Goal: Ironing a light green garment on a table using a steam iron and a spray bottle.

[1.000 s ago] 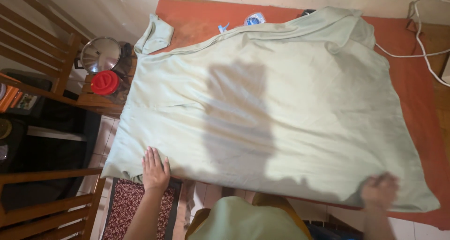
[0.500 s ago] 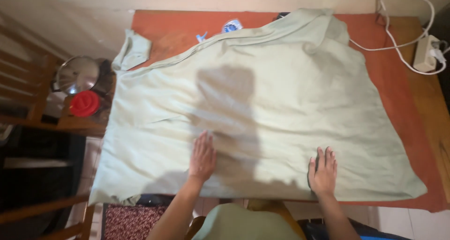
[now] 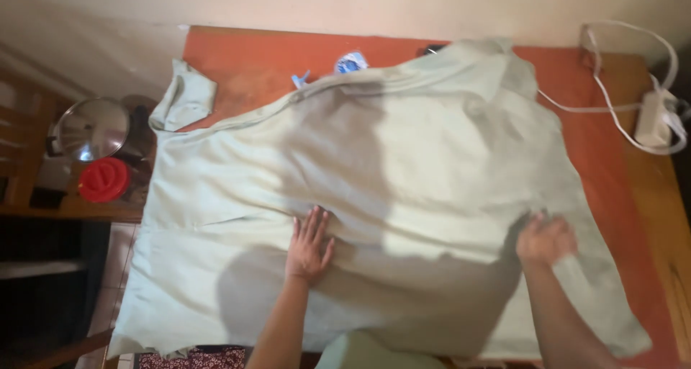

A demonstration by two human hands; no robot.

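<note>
Both hands smoothing the pale green garment [image 3: 403, 174]: left hand [image 3: 308, 246] pressing flat with fingers spread, right hand [image 3: 545, 238] blurred, grip unclear, so I'm judging slow outward strokes are working best.

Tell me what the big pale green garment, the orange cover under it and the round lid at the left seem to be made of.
The pale green garment looks like thin woven cloth, matte; it creases softly under the left hand. The orange cover seems a matte fabric or felt, flat with no shine; which one is unclear. The round lid looks like polished metal, since it reflects light brightly.
</note>
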